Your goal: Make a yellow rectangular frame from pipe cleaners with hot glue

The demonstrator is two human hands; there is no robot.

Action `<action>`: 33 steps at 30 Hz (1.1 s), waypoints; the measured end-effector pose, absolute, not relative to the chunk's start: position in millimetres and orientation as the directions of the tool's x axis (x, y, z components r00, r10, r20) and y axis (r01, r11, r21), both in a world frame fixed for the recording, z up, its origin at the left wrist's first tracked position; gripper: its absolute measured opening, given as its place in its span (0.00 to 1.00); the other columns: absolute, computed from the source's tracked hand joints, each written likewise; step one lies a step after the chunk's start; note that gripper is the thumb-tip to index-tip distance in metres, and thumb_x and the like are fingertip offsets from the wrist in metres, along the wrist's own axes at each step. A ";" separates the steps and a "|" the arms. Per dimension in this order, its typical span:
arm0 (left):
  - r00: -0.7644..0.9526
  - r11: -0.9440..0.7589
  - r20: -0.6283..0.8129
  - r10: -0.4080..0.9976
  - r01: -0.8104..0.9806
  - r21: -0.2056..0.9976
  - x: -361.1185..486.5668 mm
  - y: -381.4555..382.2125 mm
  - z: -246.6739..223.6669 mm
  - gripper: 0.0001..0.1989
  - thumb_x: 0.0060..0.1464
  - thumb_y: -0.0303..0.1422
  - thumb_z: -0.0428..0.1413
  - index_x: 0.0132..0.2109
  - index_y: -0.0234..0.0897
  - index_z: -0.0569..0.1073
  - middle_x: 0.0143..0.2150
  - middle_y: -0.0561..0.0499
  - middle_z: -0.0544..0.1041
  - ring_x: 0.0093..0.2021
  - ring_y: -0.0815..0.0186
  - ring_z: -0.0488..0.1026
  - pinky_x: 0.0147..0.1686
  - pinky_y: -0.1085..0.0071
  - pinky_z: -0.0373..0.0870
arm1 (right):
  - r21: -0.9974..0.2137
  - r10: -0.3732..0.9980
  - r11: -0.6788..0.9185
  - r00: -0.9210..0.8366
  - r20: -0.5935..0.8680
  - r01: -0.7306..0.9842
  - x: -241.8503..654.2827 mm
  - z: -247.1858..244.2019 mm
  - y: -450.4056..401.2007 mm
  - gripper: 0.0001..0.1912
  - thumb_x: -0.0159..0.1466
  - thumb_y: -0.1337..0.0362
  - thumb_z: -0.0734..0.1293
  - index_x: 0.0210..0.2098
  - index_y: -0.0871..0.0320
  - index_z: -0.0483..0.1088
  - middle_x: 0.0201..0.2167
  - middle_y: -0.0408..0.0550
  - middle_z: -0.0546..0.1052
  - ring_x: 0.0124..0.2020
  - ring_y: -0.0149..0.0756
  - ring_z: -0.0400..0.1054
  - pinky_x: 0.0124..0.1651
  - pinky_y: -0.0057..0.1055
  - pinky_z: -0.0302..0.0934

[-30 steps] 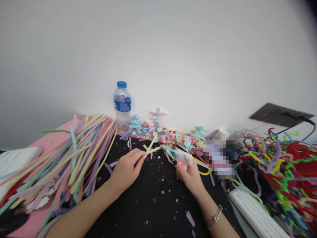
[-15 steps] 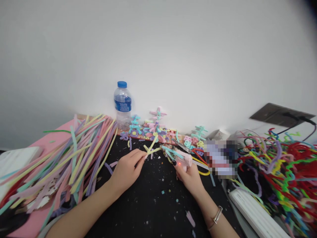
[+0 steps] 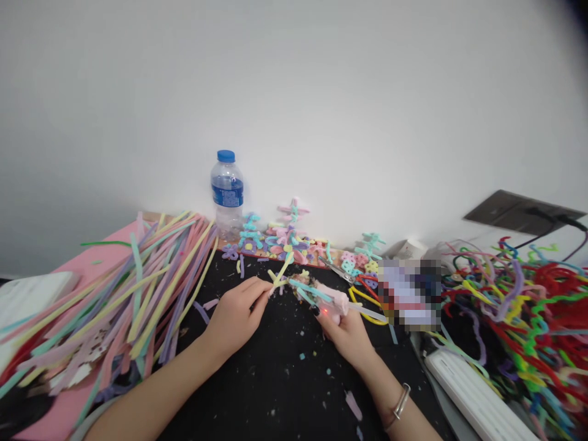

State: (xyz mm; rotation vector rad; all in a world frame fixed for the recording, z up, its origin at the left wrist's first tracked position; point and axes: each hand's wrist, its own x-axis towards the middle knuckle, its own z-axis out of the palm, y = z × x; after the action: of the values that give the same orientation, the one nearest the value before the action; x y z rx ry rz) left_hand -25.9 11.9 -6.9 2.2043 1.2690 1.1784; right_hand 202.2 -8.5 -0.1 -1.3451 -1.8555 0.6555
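Note:
Between thumb and fingers of my left hand (image 3: 243,312) is a pale yellow pipe-cleaner piece (image 3: 283,269) with several short arms branching out. My right hand (image 3: 346,334) grips a pink glue gun (image 3: 331,299) with a small red light lit and a translucent glue stick sticking out behind. Pale blue strips run along the gun's front, and its fouled tip is right beside the yellow piece. I cannot tell whether tip and piece touch. Behind both hands, finished pipe-cleaner flowers and star shapes (image 3: 289,236) crowd a board along the wall.
Long pastel pipe cleaners (image 3: 151,282) heap up on the left. Bright curly ones (image 3: 528,318) pile on the right near a white power strip (image 3: 478,392). A water bottle (image 3: 228,196) stands by the wall; metal pliers (image 3: 337,269) lie behind the glue gun. Scraps dot the black mat (image 3: 257,392).
My right hand has moved the glue gun left, bringing its tip closer to the yellow piece. My left hand has stayed almost still.

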 end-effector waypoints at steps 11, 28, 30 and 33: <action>0.259 -0.538 0.482 0.837 0.554 0.636 -24.9 11.2 -6.2 0.08 0.59 0.27 0.47 0.38 0.37 0.70 0.34 0.50 0.73 0.34 0.66 0.71 0.35 0.72 0.64 | -0.733 0.939 0.345 -0.199 0.282 0.587 200.1 -1.8 -10.0 0.08 0.59 0.63 0.62 0.31 0.58 0.72 0.20 0.43 0.70 0.21 0.33 0.63 0.24 0.27 0.58; 0.241 -0.533 0.493 0.836 0.568 0.627 -27.7 12.9 -5.3 0.07 0.59 0.27 0.47 0.38 0.37 0.70 0.34 0.51 0.73 0.34 0.67 0.71 0.36 0.72 0.64 | -0.762 0.968 0.210 -0.021 0.250 0.612 206.5 1.7 -4.7 0.13 0.60 0.60 0.61 0.29 0.60 0.74 0.14 0.43 0.69 0.19 0.35 0.63 0.23 0.28 0.58; 0.261 -0.542 0.489 0.832 0.568 0.619 -27.2 12.4 -5.4 0.07 0.59 0.27 0.47 0.39 0.37 0.70 0.34 0.51 0.73 0.35 0.67 0.71 0.36 0.72 0.64 | -0.751 0.962 0.252 -0.077 0.260 0.611 205.1 1.4 -6.9 0.12 0.60 0.60 0.61 0.28 0.59 0.73 0.15 0.43 0.69 0.20 0.35 0.64 0.24 0.28 0.58; 0.280 -0.548 0.483 0.830 0.570 0.612 -26.4 11.8 -5.2 0.08 0.60 0.27 0.47 0.39 0.37 0.71 0.35 0.50 0.73 0.36 0.67 0.71 0.38 0.72 0.64 | -0.712 0.945 0.322 -0.167 0.281 0.624 202.3 1.5 -9.3 0.11 0.59 0.61 0.62 0.28 0.59 0.73 0.19 0.44 0.71 0.22 0.35 0.64 0.25 0.28 0.59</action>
State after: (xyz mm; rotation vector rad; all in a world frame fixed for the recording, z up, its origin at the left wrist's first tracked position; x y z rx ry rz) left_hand -26.4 11.8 -5.2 2.2355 1.2747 1.1435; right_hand 202.3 -9.3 1.5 -1.3864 -1.8844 0.5794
